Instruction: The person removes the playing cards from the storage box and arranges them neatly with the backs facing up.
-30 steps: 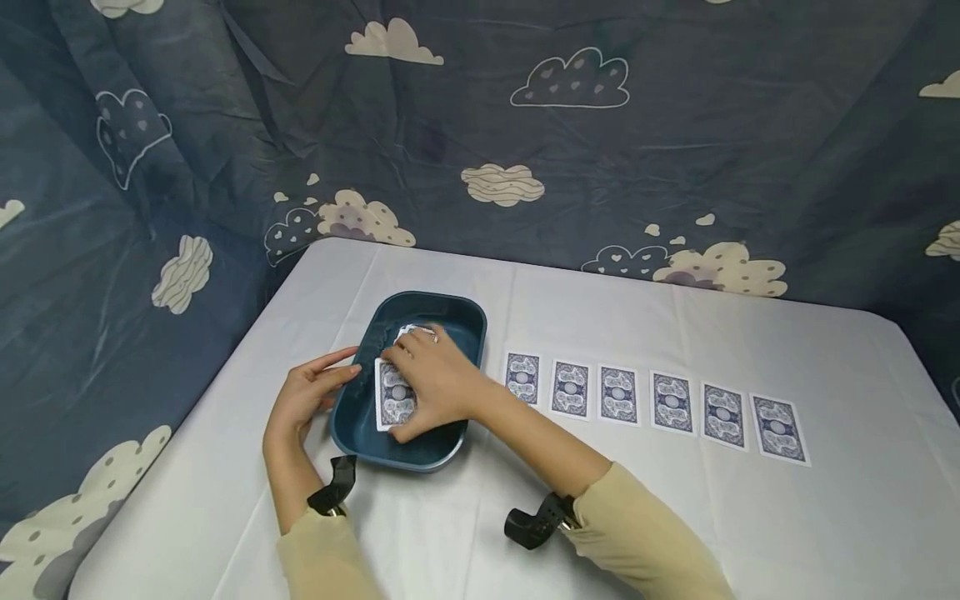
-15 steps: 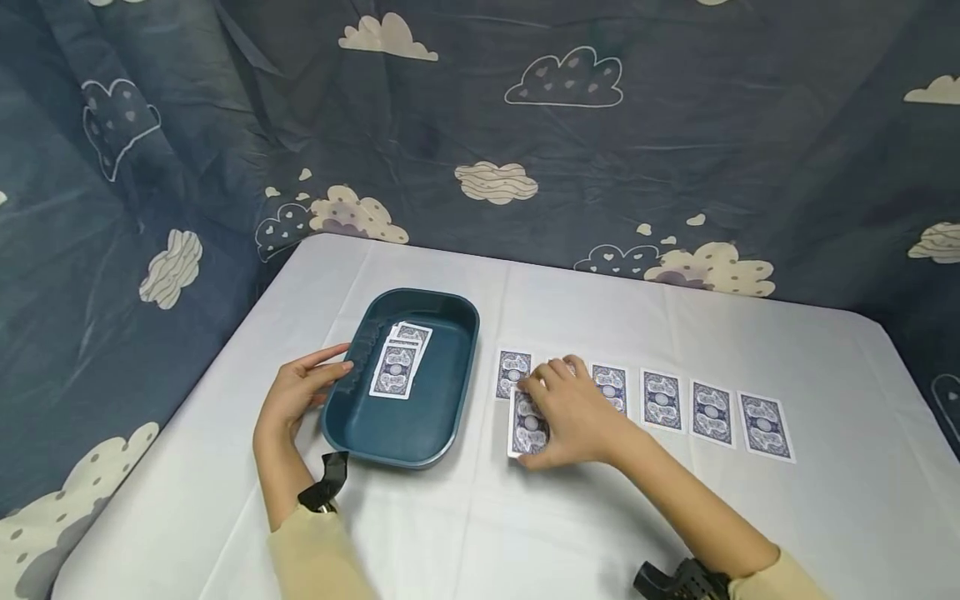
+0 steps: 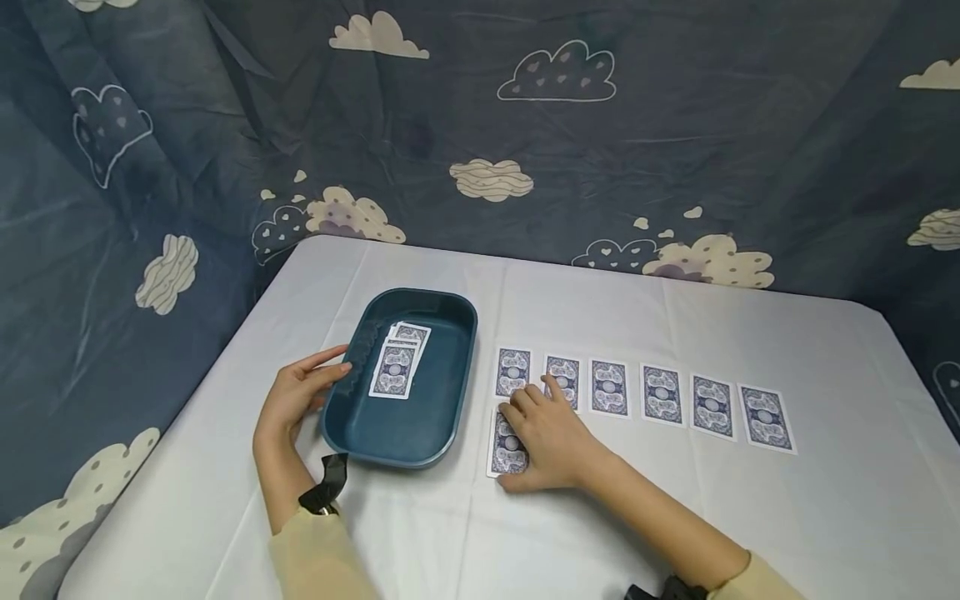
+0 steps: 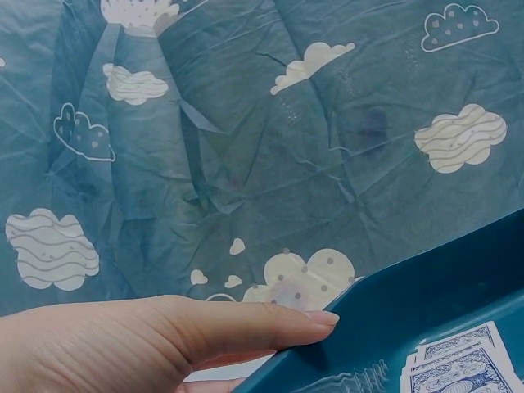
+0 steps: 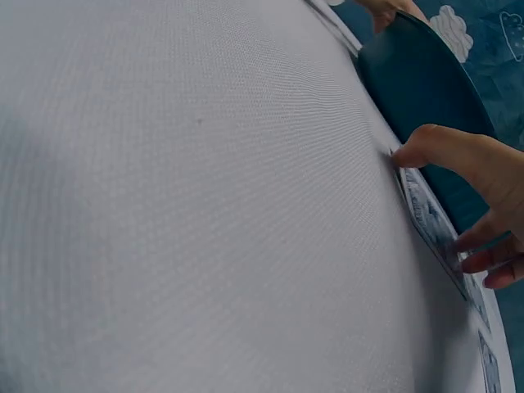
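Note:
My right hand (image 3: 551, 442) holds a playing card (image 3: 508, 450) by its long ends, thumb at the near edge and fingers at the far edge. The card's blue patterned back faces up, low over or on the cloth, just in front of the leftmost card of a row. In the right wrist view the thumb and fingers (image 5: 483, 246) meet that card's edges. My left hand (image 3: 296, 404) rests at the left side of a dark teal tray (image 3: 405, 450), straight fingers touching its rim. A small overlapping pile of cards (image 3: 393, 371) lies face down in the tray.
A row of several face-down cards (image 3: 662, 394) runs rightward from the tray across the white tablecloth (image 3: 600, 308). Behind and to the left hangs a dark blue curtain (image 3: 420, 117) with cloud prints.
The right hand has left the tray with a card, moved right, and lowered it in front of the row's left end. The left hand has stayed at the tray.

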Demonstrator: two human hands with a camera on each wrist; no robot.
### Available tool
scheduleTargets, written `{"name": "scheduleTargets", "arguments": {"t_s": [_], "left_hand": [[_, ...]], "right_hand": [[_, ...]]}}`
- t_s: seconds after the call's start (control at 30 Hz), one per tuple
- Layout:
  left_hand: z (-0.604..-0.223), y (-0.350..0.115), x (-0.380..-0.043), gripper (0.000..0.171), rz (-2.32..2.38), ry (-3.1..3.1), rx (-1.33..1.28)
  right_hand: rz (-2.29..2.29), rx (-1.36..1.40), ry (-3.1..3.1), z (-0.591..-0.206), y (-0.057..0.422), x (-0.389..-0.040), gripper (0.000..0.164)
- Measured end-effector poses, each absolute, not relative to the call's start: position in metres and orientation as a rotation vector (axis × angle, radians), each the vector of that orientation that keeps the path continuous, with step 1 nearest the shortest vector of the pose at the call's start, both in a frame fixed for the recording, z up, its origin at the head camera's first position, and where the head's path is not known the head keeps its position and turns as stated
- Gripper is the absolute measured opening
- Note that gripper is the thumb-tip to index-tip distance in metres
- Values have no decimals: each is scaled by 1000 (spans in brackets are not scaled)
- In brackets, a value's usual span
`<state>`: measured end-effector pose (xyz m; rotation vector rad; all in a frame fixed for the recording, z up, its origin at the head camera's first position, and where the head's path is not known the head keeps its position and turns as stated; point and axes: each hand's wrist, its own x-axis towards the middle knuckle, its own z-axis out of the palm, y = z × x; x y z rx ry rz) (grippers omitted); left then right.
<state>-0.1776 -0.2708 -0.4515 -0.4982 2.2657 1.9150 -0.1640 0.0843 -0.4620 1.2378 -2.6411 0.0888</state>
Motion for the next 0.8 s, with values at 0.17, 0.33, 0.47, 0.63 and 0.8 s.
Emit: {"name": "scheduleTargets", "arguments": {"t_s": [0.17,0.33,0.47,0.63,0.8], "left_hand": [[-452,-270,-179,55,1904,2277,-514],[-452,-271,-178,56,1899,2282,-526],[-452,-273,-177,54,1895,2279,-542],[-453,-273,-177,54,1900,2282,-544],[-453,-273,-178,56,1899,2288,-514]], "right_hand": [[212,1150,-2664,-450,86,-171,84],[339,1083,-2569,-430,68,-186,76],[361,1114,-2460,-418,37,-201,73],[305,1128,-2399,-413,-8,-216,72],[217,1183,-2509,-422,-45,-227,79]]}}
